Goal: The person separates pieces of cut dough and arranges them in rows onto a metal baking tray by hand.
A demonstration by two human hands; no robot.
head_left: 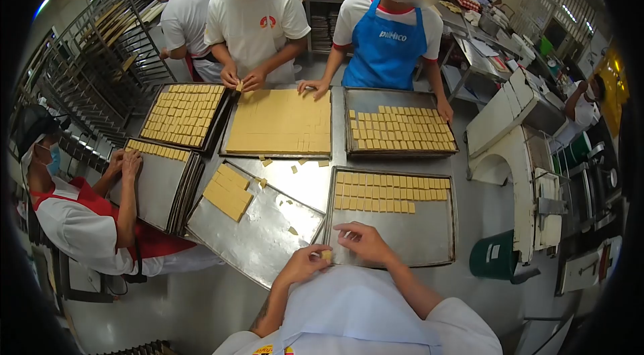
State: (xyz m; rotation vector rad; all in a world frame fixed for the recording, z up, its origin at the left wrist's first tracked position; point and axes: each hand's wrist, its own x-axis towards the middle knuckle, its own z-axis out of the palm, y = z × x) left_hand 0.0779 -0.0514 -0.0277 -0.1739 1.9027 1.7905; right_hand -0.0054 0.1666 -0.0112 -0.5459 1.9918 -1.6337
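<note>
My left hand (307, 263) is closed on a small piece of yellow dough (327, 255) at the near edge of the table. Just to its right, my right hand (359, 242) is raised over the left rim of a metal tray, its fingers apart and nothing visible in them. That tray (402, 241) holds rows of small dough pieces (392, 193) in its far half. On the left, a tilted tray (268, 248) carries a cut dough slab (227, 192) and some scraps.
A co-worker in a red apron (74, 207) handles pieces at a left tray. Two others stand across the table by a large dough sheet (278, 120). Filled trays (400, 130) flank it. A green bin (493, 256) and a machine (510, 127) stand at right.
</note>
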